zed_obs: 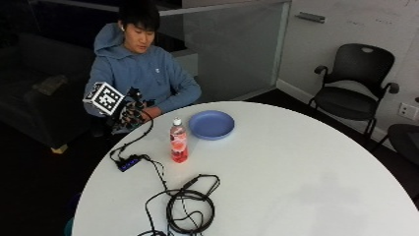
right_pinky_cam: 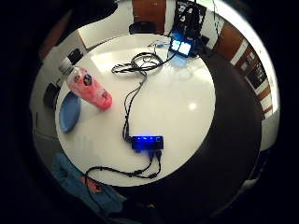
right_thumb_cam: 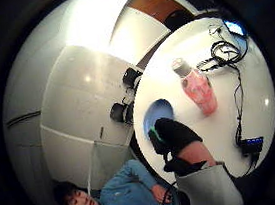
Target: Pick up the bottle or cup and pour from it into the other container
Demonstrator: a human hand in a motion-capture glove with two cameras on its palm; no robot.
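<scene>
White and round, the worktop carries a pink bottle standing upright with its cap on, and a blue plate lies just beside the bottle, on the side nearer the person. Black cables coil further from the bottle. The gloved right hand hangs off the worktop edge, near the bottle but apart, fingers relaxed, holding nothing.
</scene>
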